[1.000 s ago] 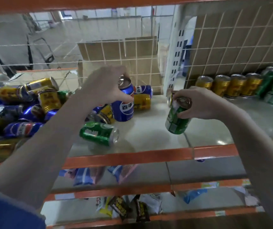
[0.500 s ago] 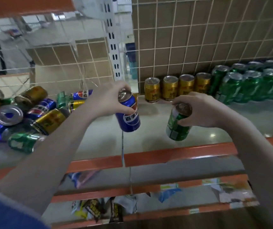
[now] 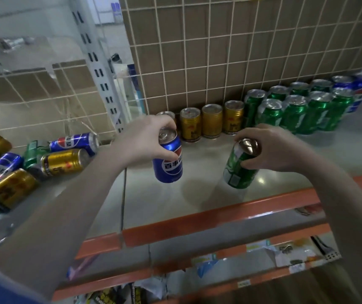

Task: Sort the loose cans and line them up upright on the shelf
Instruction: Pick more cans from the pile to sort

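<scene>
Carrying two cans at once over the shelf [image 3: 208, 200], mid-transfer from the loose pile to the sorted rows. Left hand [image 3: 140, 141] grips a blue can [image 3: 168, 163] by its upper rim, fingers curled round the top, can hanging roughly upright and clear of the shelf surface. Right hand [image 3: 272, 148] grips a green can [image 3: 240, 167] the same way near the top, can tilted with its base swung toward the left. Neither looks set down; shadows sit below both.

Loose cans [image 3: 61, 163], gold, blue and green, lie on their sides at the left end of the shelf. Along the wire-grid back panel [image 3: 219, 51] stand the sorted rows: gold cans [image 3: 211, 120] in a line, green cans [image 3: 294, 108] in two rows to their right, blue cans [image 3: 357, 88] at the far right, blurred.

Step in hand, as I judge it: placing by colour. Next move likely calls for the green can to be righted and stood just beside the green group's near-left end, and the blue can to travel well right, past the greens, to the blue group. Risk: the reach could knock the standing greens.
</scene>
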`<state>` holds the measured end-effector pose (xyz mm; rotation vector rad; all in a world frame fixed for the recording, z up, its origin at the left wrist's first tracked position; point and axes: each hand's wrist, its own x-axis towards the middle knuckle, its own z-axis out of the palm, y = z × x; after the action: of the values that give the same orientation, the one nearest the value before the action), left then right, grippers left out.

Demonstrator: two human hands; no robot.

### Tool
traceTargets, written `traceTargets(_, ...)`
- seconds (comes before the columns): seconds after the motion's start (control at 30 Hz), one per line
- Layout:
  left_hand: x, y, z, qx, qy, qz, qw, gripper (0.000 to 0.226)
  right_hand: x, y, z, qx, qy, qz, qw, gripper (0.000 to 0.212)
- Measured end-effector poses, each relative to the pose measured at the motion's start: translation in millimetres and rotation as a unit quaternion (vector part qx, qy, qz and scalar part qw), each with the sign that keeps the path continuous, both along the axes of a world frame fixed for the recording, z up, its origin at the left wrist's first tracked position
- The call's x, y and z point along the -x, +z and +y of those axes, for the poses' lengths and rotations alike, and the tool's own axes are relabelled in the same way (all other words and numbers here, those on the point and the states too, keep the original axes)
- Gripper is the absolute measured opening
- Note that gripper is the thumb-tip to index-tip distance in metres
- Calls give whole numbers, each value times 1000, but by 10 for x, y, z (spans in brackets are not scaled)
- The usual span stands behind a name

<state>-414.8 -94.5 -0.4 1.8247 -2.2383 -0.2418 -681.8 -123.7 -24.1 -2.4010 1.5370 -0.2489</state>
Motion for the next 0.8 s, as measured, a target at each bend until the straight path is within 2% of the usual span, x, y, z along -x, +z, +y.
traceTargets(0.17,729,-9,-286,12,6,7,1000,56,730,23,-327,8,17,22,1000,55)
traceTargets(0.43,2072,-158,-633,-10,62,75,995,59,2062,138,-857,-1,74,49,996,56)
traceTargets(0.6,2582,-163,-761,-23,54,71,996,59,2539,91,-1056,-19,85,51,995,59)
traceTargets(0.8,2800,-189,-879,-21,57,60,996,60,2755,5,-1196,-30,100,37,994,59)
